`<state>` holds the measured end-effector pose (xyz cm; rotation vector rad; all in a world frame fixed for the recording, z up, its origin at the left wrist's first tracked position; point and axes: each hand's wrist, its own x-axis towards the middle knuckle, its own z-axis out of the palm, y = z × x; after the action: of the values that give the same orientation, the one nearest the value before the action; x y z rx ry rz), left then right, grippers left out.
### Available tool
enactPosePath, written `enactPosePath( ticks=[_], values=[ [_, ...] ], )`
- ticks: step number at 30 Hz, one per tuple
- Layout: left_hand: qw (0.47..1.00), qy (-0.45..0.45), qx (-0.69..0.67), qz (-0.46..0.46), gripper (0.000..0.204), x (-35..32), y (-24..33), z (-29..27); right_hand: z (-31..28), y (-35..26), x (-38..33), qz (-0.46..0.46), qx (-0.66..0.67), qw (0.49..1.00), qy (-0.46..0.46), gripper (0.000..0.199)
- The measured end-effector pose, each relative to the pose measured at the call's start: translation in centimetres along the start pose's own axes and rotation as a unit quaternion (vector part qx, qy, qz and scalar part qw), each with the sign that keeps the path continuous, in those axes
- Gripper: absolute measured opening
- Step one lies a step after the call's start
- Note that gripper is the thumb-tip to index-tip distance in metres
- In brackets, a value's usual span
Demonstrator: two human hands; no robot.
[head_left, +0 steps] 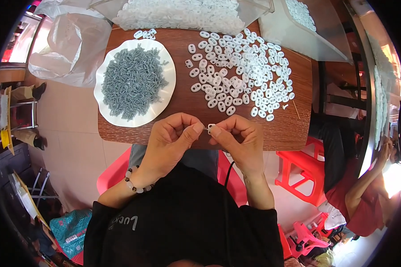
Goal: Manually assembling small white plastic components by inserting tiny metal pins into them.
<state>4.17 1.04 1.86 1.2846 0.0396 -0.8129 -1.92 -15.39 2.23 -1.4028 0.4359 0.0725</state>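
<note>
A: How do your fingers stand?

B: Your right hand [240, 140] clamps a white piece [210, 127] between thumb and forefinger, over the near side of the table [185, 100]. Your left hand [171, 140], at nine o'clock from the piece, has thumb and forefinger closed together, apparently on a tiny bit [205, 129] too small to identify.

A: What makes this step go well?

B: Keep your right hand as the steady one and let your left do the fine moving. Your thumb covers much of the piece, so grip it by the rim and leave its holes in sight. Bring the bit in straight; if it resists, re-aim rather than force it, since a slip could send either one off the edge.

A: And the things beyond your hands?

B: At ten o'clock from the piece, your scalloped plate [165, 104] holds a heap of grey bits [131, 82]. At one o'clock lie your loose pieces [231, 84], many overlapping, so single ones at the heap's near edge should be easiest to pick up. Farthest off, toward twelve, a clear bin [178, 18] holds many more.
</note>
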Motion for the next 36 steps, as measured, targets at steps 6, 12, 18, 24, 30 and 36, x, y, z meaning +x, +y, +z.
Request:
enactPosePath(
  ticks=[6, 12, 18, 24, 30, 36],
  values=[
    [1.0, 0.002, 0.007, -0.004, 0.019, 0.2, -0.1, -0.2, 0.0, 0.0, 0.3, -0.007, -0.003, 1.0, 0.007, 0.009],
    [1.0, 0.01, 0.011, 0.0, 0.019, 0.4, -0.3, -0.3, 0.2, 0.1, 0.5, -0.01, -0.02, 1.0, 0.001, 0.009],
    [1.0, 0.003, 0.024, 0.01, 0.017, 0.3, -0.1, -0.5, 0.7, 0.5, 0.7, -0.024, -0.01, 1.0, 0.008, 0.009],
    [0.999, 0.005, 0.033, 0.037, 0.015, 0.2, -0.4, -0.7, 1.0, 0.6, 0.6, -0.031, -0.027, 0.999, 0.005, 0.009],
    [0.999, 0.004, 0.017, 0.029, 0.014, 0.1, -0.6, -0.8, 1.3, 0.9, 0.8, -0.025, -0.007, 1.0, 0.003, 0.009],
    [0.999, 0.006, 0.029, 0.036, 0.014, 0.3, -0.7, -0.8, 1.4, 0.8, 1.0, -0.009, 0.001, 1.0, -0.001, 0.009]
  ],
)
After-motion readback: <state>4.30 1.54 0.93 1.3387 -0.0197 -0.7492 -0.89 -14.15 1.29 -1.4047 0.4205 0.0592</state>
